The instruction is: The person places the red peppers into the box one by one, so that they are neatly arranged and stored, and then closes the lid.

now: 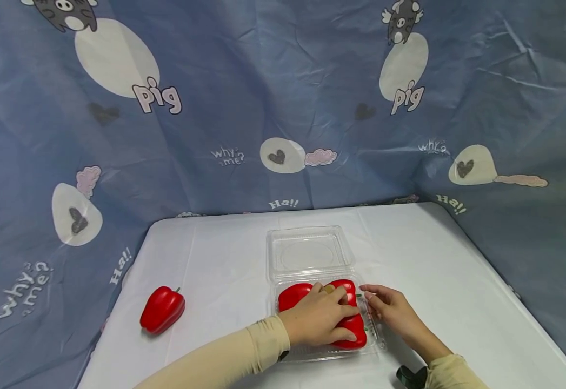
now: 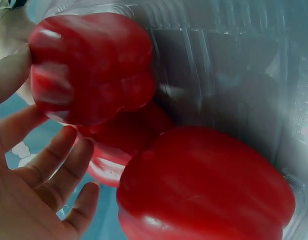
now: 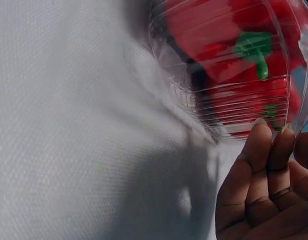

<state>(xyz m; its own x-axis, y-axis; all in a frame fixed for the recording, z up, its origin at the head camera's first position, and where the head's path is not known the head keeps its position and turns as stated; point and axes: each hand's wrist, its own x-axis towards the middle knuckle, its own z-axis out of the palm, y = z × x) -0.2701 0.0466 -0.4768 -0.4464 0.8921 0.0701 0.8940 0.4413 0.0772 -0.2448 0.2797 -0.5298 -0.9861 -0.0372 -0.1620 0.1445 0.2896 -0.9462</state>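
A clear plastic clamshell container (image 1: 312, 355) holds red bell peppers. My left hand (image 1: 317, 319) reaches over them, with thumb and index finger on opposite sides of the near-right bell pepper (image 1: 359, 326). In the left wrist view they sit at the edge of that pepper (image 2: 94, 70), while the other fingers spread loosely. A second pepper (image 1: 345, 283) lies behind it and a third (image 1: 292, 296) to the left, both partly covered by the hand. At the container's right side, my right hand (image 1: 399, 313) pinches the rim; its fingertips (image 3: 261, 124) rest against the ribbed wall in the right wrist view.
The container's lid (image 1: 307, 251) lies folded back, away from me. Another red bell pepper (image 1: 162, 309) lies on the white table (image 1: 219, 259) at the left. A blue printed cloth (image 1: 244, 108) hangs behind and around the table.
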